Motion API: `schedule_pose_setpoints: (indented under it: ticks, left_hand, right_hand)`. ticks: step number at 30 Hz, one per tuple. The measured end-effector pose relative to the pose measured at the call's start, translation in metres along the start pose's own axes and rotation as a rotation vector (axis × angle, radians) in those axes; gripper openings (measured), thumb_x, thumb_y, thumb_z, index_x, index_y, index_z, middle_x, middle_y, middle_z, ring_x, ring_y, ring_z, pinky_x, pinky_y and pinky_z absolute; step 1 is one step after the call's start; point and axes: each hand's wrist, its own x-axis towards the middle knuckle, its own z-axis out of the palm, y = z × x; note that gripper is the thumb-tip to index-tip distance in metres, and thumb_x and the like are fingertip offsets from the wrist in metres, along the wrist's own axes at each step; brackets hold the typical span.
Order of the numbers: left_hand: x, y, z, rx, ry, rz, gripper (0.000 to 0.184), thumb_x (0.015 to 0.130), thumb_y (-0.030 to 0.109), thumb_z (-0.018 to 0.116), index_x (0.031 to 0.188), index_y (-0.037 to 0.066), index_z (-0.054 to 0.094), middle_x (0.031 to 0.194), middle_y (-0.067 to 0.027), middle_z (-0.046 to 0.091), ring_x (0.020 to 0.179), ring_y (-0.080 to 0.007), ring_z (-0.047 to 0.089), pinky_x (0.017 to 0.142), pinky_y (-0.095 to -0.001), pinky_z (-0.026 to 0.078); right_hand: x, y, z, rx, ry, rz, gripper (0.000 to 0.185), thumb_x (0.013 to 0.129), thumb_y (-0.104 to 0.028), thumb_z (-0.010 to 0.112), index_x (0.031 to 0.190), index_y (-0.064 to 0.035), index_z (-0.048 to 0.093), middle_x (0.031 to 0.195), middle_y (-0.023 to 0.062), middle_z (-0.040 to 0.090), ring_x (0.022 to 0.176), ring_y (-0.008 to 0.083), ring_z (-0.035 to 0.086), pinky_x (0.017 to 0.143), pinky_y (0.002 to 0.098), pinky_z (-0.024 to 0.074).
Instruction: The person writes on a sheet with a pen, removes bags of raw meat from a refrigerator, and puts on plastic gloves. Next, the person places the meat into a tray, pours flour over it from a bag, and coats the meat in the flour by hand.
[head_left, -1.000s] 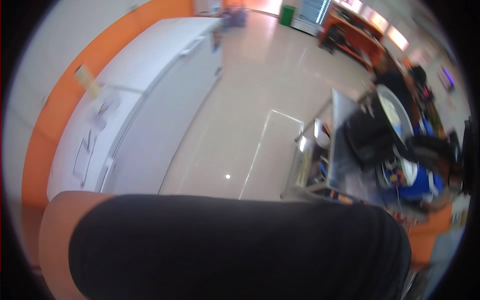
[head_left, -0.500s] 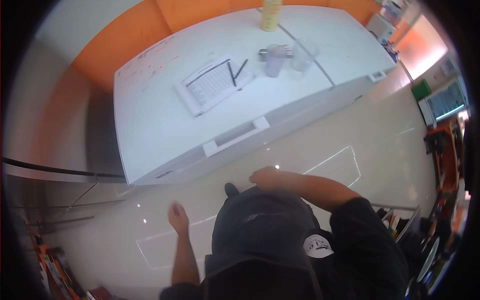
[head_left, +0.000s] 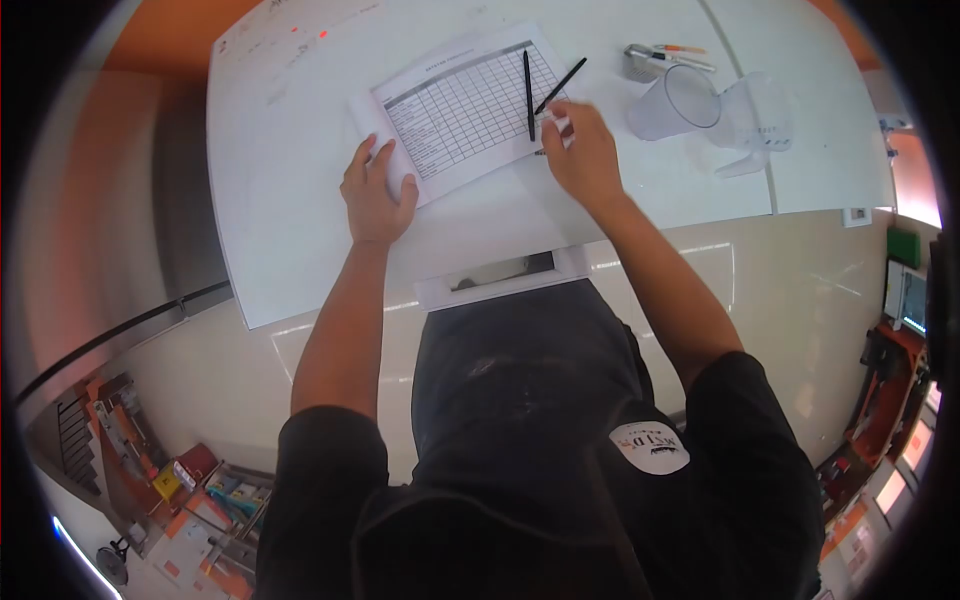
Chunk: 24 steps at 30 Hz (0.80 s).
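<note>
A stack of paper with a printed grid form (head_left: pixel 460 115) lies on the white table. My left hand (head_left: pixel 382 195) is at its lower left edge, with fingers and thumb spread. Two black pens rest across the right part of the form, one upright in view (head_left: pixel 529 95) and one slanted (head_left: pixel 562 84). By the lower end of the slanted pen is my right hand (head_left: pixel 588 155), its fingers bent and the thumb apart from them. Neither hand visibly grips anything; whether the right fingertips touch the pen or the paper I cannot tell.
To the right stand a clear plastic cup (head_left: pixel 672 105) and a clear measuring jug (head_left: pixel 755 125). Behind the cup lie a metal tool (head_left: pixel 640 62) and an orange pen-like item (head_left: pixel 682 48). A white handle (head_left: pixel 500 280) juts from the table's front edge.
I have come up close to the table. Both my hands have risen from beside my body to the paper stack. The yellow container at the back has left the view.
</note>
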Motion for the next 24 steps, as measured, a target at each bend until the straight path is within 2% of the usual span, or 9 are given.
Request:
schedule_pose_setpoints:
  ticks: [7,8,11,14,17,18,21,22,24]
  left_hand:
    - [0.005,-0.001,0.0,0.14,-0.082,-0.009,0.057,0.081,0.029,0.061,0.135,0.011,0.056,0.153,-0.0139,0.037,0.131,-0.036,0.037,0.11,-0.0488,0.024]
    - [0.006,-0.003,0.002,0.136,-0.075,-0.009,0.058,0.08,0.032,0.061,0.136,0.017,0.057,0.154,-0.0089,0.036,0.13,-0.0359,0.035,0.109,-0.0494,0.026]
    - [0.006,-0.005,0.001,0.124,-0.087,-0.021,0.058,0.079,0.032,0.062,0.135,0.017,0.058,0.154,-0.0084,0.037,0.13,-0.0345,0.037,0.109,-0.0488,0.026]
    - [0.008,-0.005,-0.002,0.102,-0.094,-0.015,0.057,0.081,0.031,0.06,0.135,0.013,0.058,0.153,-0.0137,0.039,0.131,-0.0338,0.04,0.109,-0.0461,0.025]
    - [0.011,-0.006,-0.008,0.077,-0.098,-0.021,0.055,0.08,0.032,0.061,0.132,0.013,0.06,0.151,-0.0141,0.04,0.128,-0.0337,0.043,0.108,-0.0459,0.026]
    - [0.009,-0.007,-0.009,0.074,-0.097,-0.03,0.054,0.08,0.033,0.061,0.131,0.013,0.06,0.151,-0.0141,0.041,0.128,-0.0338,0.044,0.108,-0.0459,0.026]
    - [0.006,-0.008,-0.007,0.051,-0.083,-0.033,0.052,0.08,0.034,0.061,0.127,0.013,0.062,0.147,-0.014,0.043,0.127,-0.0338,0.045,0.107,-0.0456,0.028]
    - [0.006,-0.008,-0.007,0.039,-0.072,-0.032,0.051,0.08,0.035,0.062,0.126,0.013,0.063,0.146,-0.0138,0.044,0.126,-0.0336,0.045,0.106,-0.0455,0.028]
    - [0.004,-0.01,-0.005,0.015,-0.058,-0.033,0.049,0.08,0.035,0.062,0.123,0.013,0.064,0.143,-0.0133,0.046,0.125,-0.0333,0.045,0.106,-0.0453,0.029]
  right_hand:
    - [0.053,0.016,0.03,-0.298,-0.303,0.203,0.038,0.091,-0.024,0.063,0.12,-0.0013,0.055,0.113,0.0184,0.062,0.102,0.0358,0.063,0.087,0.0452,0.0517]
    - [0.055,0.017,0.032,-0.332,-0.327,0.214,0.039,0.091,-0.023,0.063,0.122,-0.0015,0.054,0.111,0.0184,0.063,0.1,0.0363,0.063,0.086,0.0459,0.052]
    - [0.061,0.015,0.038,-0.444,-0.399,0.249,0.043,0.09,-0.021,0.062,0.127,-0.0021,0.052,0.106,0.0183,0.066,0.095,0.038,0.065,0.083,0.0479,0.0527]
    - [0.07,0.003,0.036,-0.323,-0.389,0.292,0.04,0.089,-0.015,0.057,0.128,-0.0053,0.054,0.093,0.0149,0.067,0.085,0.0313,0.067,0.074,0.0421,0.0534]
    - [0.081,-0.032,0.025,0.018,-0.407,0.394,0.04,0.089,-0.011,0.052,0.128,-0.0079,0.058,0.082,0.0096,0.063,0.079,0.0198,0.064,0.068,0.033,0.0511]
    - [0.081,-0.027,0.029,0.199,-0.443,0.442,0.039,0.091,-0.009,0.048,0.128,-0.0073,0.06,0.088,0.0042,0.061,0.082,0.0124,0.059,0.069,0.0274,0.0487]
    - [0.078,-0.03,0.048,0.853,-0.326,0.479,0.037,0.095,-0.006,0.046,0.13,-0.0066,0.059,0.098,0.0019,0.061,0.091,0.011,0.059,0.074,0.0273,0.0495]
    - [0.076,-0.034,0.054,0.84,-0.272,0.432,0.033,0.098,-0.003,0.047,0.128,-0.0058,0.06,0.105,0.0022,0.059,0.097,0.0112,0.057,0.079,0.0276,0.0497]
    - [0.073,-0.03,0.073,0.773,-0.206,0.335,0.028,0.099,-0.007,0.053,0.125,-0.0049,0.061,0.101,0.0024,0.06,0.095,0.0114,0.058,0.081,0.0276,0.0499]
